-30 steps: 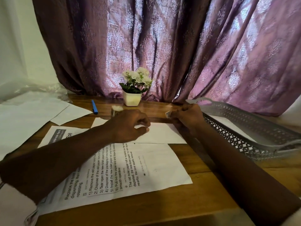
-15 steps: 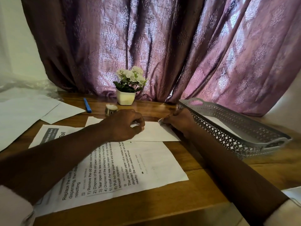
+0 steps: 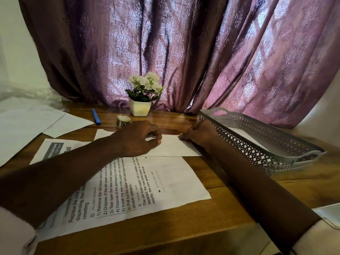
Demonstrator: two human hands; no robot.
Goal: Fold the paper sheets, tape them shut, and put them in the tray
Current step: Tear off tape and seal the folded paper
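Purple curtain behind a wooden counter. We see the left hand curled, fingertips pressing the folded sheet at centre. Right hand pinches that sheet's 3 o'clock end; tape unclear. Tape roll at 12 o'clock. Tray at 3, paper inside. Printed sheet at 6.
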